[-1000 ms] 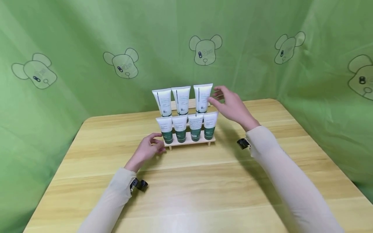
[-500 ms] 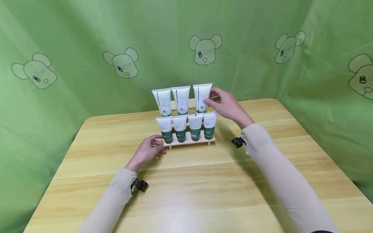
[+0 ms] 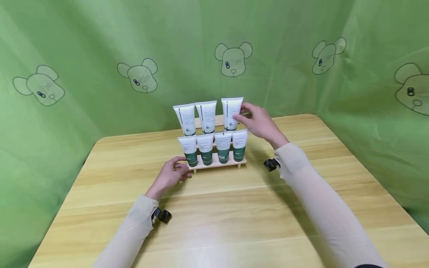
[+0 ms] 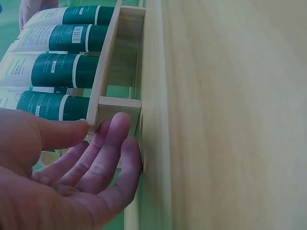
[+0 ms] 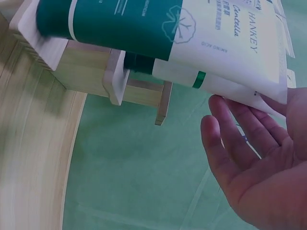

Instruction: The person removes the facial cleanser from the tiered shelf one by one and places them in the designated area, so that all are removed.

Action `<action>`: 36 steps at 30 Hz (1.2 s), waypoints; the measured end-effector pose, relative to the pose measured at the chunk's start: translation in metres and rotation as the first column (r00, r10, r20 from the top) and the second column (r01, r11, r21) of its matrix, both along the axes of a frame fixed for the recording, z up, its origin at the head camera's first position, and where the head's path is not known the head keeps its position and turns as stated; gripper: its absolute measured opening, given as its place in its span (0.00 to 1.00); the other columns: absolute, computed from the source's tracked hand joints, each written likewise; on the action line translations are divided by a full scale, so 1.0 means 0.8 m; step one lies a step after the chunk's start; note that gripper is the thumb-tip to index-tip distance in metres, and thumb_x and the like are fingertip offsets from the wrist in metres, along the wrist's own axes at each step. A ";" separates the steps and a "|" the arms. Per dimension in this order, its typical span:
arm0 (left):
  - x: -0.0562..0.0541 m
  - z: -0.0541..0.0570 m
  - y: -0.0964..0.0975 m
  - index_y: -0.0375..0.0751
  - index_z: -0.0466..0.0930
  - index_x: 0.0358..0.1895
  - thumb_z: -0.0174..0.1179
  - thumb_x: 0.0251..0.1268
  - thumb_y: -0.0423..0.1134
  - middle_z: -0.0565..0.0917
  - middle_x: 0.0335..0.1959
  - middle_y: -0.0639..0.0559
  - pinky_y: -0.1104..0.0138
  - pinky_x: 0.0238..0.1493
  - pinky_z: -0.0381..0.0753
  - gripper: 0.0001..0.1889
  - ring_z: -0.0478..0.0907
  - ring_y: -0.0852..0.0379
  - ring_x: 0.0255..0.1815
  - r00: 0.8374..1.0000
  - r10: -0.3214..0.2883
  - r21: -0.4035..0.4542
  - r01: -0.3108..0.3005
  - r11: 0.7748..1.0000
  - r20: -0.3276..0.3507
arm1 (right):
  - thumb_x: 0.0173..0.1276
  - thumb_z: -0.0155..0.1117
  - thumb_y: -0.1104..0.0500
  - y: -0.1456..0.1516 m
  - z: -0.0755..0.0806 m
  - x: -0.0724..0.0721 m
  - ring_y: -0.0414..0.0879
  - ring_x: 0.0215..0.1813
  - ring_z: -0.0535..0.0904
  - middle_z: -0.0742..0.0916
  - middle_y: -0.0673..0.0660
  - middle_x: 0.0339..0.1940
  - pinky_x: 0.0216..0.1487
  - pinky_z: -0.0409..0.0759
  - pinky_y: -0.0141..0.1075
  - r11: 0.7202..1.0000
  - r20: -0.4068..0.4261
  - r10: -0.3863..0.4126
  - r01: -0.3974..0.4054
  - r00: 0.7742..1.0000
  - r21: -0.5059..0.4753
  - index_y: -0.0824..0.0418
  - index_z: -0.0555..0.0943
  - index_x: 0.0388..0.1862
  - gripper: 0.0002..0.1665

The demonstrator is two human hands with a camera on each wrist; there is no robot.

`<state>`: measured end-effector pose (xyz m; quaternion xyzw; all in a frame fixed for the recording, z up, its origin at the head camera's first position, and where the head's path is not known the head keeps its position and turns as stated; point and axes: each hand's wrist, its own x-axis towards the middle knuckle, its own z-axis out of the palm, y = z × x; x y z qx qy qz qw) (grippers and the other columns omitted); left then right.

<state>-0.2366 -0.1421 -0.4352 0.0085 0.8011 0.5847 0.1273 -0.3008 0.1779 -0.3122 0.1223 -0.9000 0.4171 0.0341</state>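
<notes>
Right hand (image 3: 259, 121) had moved left, pinching the rightmost back tube (image 3: 230, 108) mid-frame, probably soft, best held mid-body; left hand (image 3: 169, 174) gripped the rack (image 3: 215, 161).

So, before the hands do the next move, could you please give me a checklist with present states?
1. Rack standing on table: ok, its visible front legs are down.
2. Left hand steadying it: ok, thumb and fingers are at its left end.
3. Right hand gripping back right tube firmly: cannot tell; the thumb lies across its front.
4. Front tubes standing cap down: ok, all four.
5. Front labels matching: not ok, third front tube shows its barcode side.
6. Back left tube fully seated: cannot tell, its cap is hidden.
</notes>
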 end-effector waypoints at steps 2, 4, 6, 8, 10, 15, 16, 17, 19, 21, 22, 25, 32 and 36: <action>0.000 -0.001 0.000 0.38 0.69 0.72 0.56 0.76 0.31 0.85 0.51 0.36 0.60 0.43 0.87 0.24 0.87 0.49 0.40 1.000 0.006 0.007 -0.006 1.000 0.005 | 0.77 0.62 0.46 0.001 0.000 0.000 0.55 0.62 0.79 0.84 0.59 0.61 0.64 0.78 0.51 1.000 -0.005 -0.010 0.010 1.000 -0.002 0.59 0.76 0.66 0.27; 0.001 -0.002 0.001 0.38 0.69 0.71 0.56 0.76 0.31 0.85 0.51 0.36 0.60 0.44 0.88 0.23 0.87 0.49 0.40 1.000 0.010 0.018 -0.010 1.000 0.012 | 0.77 0.62 0.46 0.003 -0.001 0.000 0.55 0.61 0.80 0.84 0.59 0.61 0.63 0.78 0.51 1.000 -0.011 -0.022 0.022 1.000 -0.003 0.59 0.76 0.66 0.26; 0.001 -0.003 0.000 0.38 0.70 0.71 0.56 0.76 0.31 0.84 0.51 0.36 0.59 0.43 0.88 0.23 0.86 0.49 0.41 1.000 0.012 0.028 -0.012 1.000 0.015 | 0.77 0.62 0.46 0.006 -0.002 0.000 0.55 0.61 0.80 0.84 0.59 0.60 0.63 0.78 0.51 0.999 -0.014 -0.034 0.034 0.999 -0.005 0.59 0.76 0.66 0.26; 0.001 -0.003 0.000 0.37 0.70 0.70 0.56 0.76 0.31 0.84 0.51 0.36 0.59 0.43 0.88 0.22 0.86 0.48 0.41 1.000 0.015 0.030 -0.015 0.999 0.011 | 0.77 0.61 0.46 0.010 -0.003 0.000 0.55 0.61 0.80 0.84 0.59 0.60 0.62 0.79 0.51 0.999 -0.014 -0.042 0.042 0.999 -0.012 0.59 0.76 0.66 0.26; 0.001 -0.003 -0.001 0.37 0.71 0.69 0.57 0.75 0.31 0.84 0.50 0.36 0.60 0.42 0.88 0.22 0.85 0.47 0.42 1.000 0.019 0.030 -0.019 0.999 0.007 | 0.77 0.61 0.46 0.014 -0.005 0.000 0.55 0.61 0.80 0.84 0.59 0.61 0.61 0.80 0.50 0.998 -0.005 -0.048 0.048 0.999 -0.031 0.59 0.76 0.67 0.27; 0.001 -0.003 -0.003 0.38 0.73 0.68 0.58 0.75 0.31 0.83 0.50 0.37 0.60 0.41 0.88 0.21 0.84 0.46 0.43 1.000 0.028 0.024 -0.028 0.999 0.003 | 0.78 0.59 0.43 0.025 -0.008 0.003 0.54 0.60 0.80 0.82 0.59 0.62 0.57 0.81 0.47 0.995 0.013 -0.072 0.072 0.997 -0.071 0.59 0.74 0.69 0.30; 0.002 -0.003 -0.003 0.39 0.73 0.68 0.58 0.74 0.31 0.83 0.51 0.38 0.60 0.41 0.88 0.21 0.84 0.46 0.43 1.000 0.028 0.021 -0.028 0.999 0.005 | 0.78 0.59 0.42 0.028 -0.008 0.005 0.54 0.59 0.80 0.82 0.59 0.62 0.56 0.82 0.46 0.994 0.013 -0.079 0.080 0.997 -0.073 0.58 0.74 0.69 0.30; 0.001 -0.003 -0.003 0.39 0.73 0.68 0.59 0.74 0.32 0.83 0.51 0.38 0.60 0.41 0.88 0.22 0.84 0.47 0.43 1.000 0.029 0.021 -0.029 0.999 0.006 | 0.78 0.58 0.42 0.030 -0.009 0.006 0.53 0.59 0.80 0.82 0.59 0.62 0.56 0.82 0.46 0.993 0.008 -0.088 0.088 0.996 -0.073 0.58 0.74 0.69 0.30; 0.001 -0.003 -0.002 0.39 0.73 0.69 0.59 0.74 0.32 0.83 0.51 0.38 0.60 0.41 0.88 0.22 0.84 0.47 0.43 1.000 0.027 0.014 -0.027 1.000 0.002 | 0.77 0.58 0.40 0.035 -0.010 0.009 0.53 0.59 0.80 0.82 0.58 0.63 0.56 0.82 0.46 0.992 0.003 -0.103 0.103 0.995 -0.076 0.58 0.74 0.69 0.31; 0.001 -0.002 -0.002 0.39 0.73 0.68 0.59 0.74 0.32 0.82 0.52 0.38 0.60 0.42 0.87 0.22 0.85 0.47 0.44 1.000 0.025 0.011 -0.025 1.000 0.003 | 0.77 0.57 0.39 0.041 -0.012 0.011 0.54 0.60 0.80 0.82 0.58 0.64 0.56 0.82 0.46 0.989 0.007 -0.118 0.118 0.993 -0.088 0.58 0.74 0.68 0.31; 0.001 -0.001 -0.001 0.39 0.73 0.68 0.59 0.75 0.32 0.82 0.52 0.37 0.60 0.42 0.87 0.21 0.85 0.46 0.44 1.000 0.025 0.012 -0.025 1.000 0.003 | 0.77 0.57 0.39 0.043 -0.013 0.011 0.54 0.61 0.80 0.82 0.58 0.64 0.56 0.82 0.47 0.987 0.007 -0.124 0.124 0.992 -0.102 0.58 0.74 0.68 0.31; -0.001 0.000 -0.002 0.39 0.73 0.68 0.58 0.75 0.32 0.82 0.52 0.37 0.61 0.42 0.87 0.21 0.85 0.46 0.44 1.000 0.025 0.005 -0.025 1.000 0.001 | 0.78 0.56 0.39 0.048 -0.019 0.013 0.56 0.62 0.79 0.81 0.59 0.66 0.58 0.81 0.49 0.980 0.009 -0.139 0.139 0.990 -0.142 0.59 0.73 0.70 0.33; -0.001 -0.003 -0.002 0.39 0.74 0.68 0.59 0.74 0.33 0.81 0.52 0.36 0.61 0.42 0.87 0.21 0.84 0.46 0.44 1.000 0.025 0.001 -0.025 1.000 0.005 | 0.79 0.54 0.39 0.063 -0.031 0.019 0.52 0.55 0.79 0.81 0.60 0.63 0.53 0.83 0.42 0.971 0.004 -0.169 0.167 0.986 -0.169 0.61 0.72 0.70 0.33; 0.000 -0.004 -0.001 0.39 0.74 0.68 0.59 0.74 0.32 0.81 0.51 0.37 0.61 0.42 0.87 0.21 0.83 0.46 0.44 0.999 0.038 0.008 -0.038 0.999 -0.001 | 0.79 0.54 0.39 0.069 -0.043 0.022 0.52 0.53 0.79 0.80 0.60 0.61 0.52 0.84 0.40 0.965 0.015 -0.181 0.181 0.983 -0.189 0.62 0.73 0.69 0.33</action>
